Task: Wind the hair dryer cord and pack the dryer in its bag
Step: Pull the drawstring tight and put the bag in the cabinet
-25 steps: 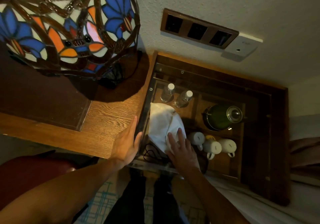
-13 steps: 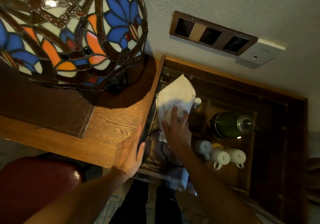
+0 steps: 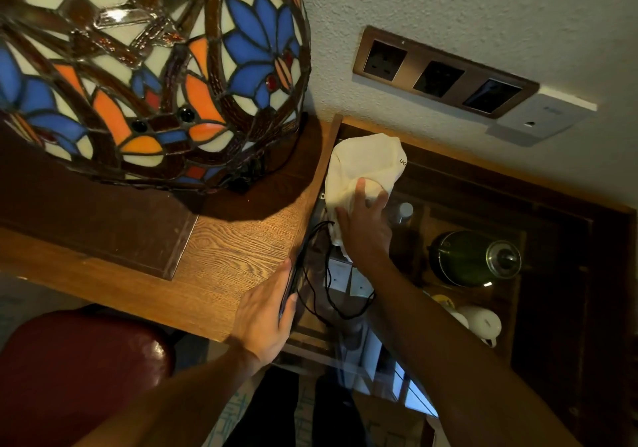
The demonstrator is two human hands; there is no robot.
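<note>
At far left a dark red seat (image 3: 79, 370) sits below the desk (image 3: 221, 249), and a stained-glass lamp (image 3: 145, 66) fills the upper left, standing on the desk. The left hand (image 3: 266, 319) lies with its palm on the desk's right edge, its fingers closed around the thin dark rim of a glass panel (image 3: 293, 274) there. Just right of it a black cord (image 3: 331, 294) hangs in loose loops. Above the loops the right hand (image 3: 362, 225) grips the lower part of a white bag (image 3: 366, 170), fingers spread over the cloth; the bag bulges, lifted near the wall, and whatever fills it is hidden. Further right, in the dark wooden tray (image 3: 552, 239), stand a bottle (image 3: 402, 211), a green kettle (image 3: 473, 256) and white cups (image 3: 483, 322). On the wall above is a socket plate (image 3: 445, 70).
</note>
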